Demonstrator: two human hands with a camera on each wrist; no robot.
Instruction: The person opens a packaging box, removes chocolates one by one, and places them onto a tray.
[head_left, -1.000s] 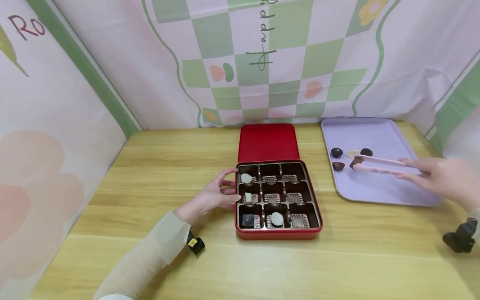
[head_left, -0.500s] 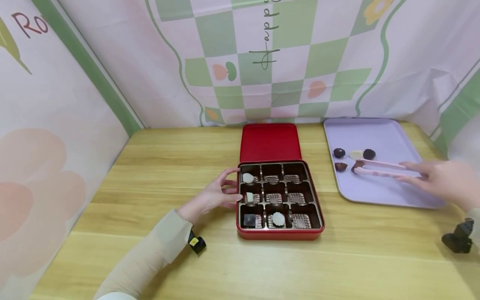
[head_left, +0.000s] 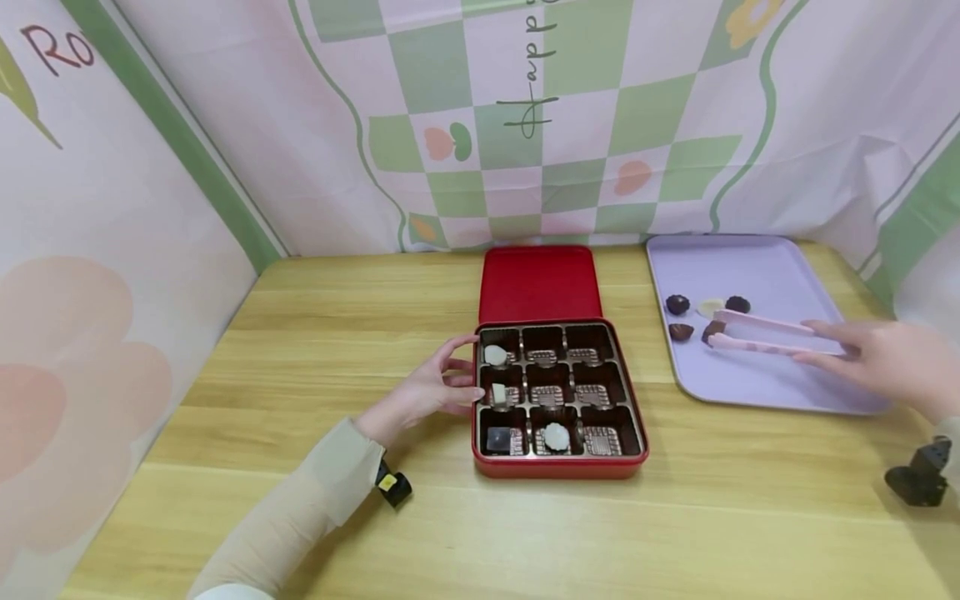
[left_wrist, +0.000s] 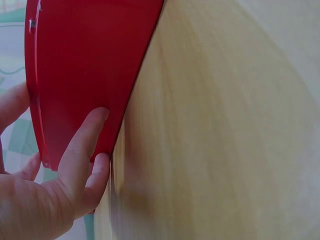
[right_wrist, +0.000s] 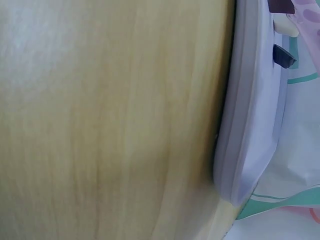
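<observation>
Pink tongs [head_left: 765, 335] lay pinched in the right hand [head_left: 888, 362], tips around a dark chocolate [head_left: 711, 330] on the lilac tray [head_left: 780, 383]; the left hand [head_left: 423, 392], fingers relaxed, rested against the red box [head_left: 558, 467].

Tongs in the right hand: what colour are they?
Pale pink; the tongs, held by the right hand over the lilac tray, show best in the head view.

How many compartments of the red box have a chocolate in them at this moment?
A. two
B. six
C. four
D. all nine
C: in the red box, the three left-column cells hold pieces and the front middle cell holds a pale one; the other five show only bare liner.
</observation>
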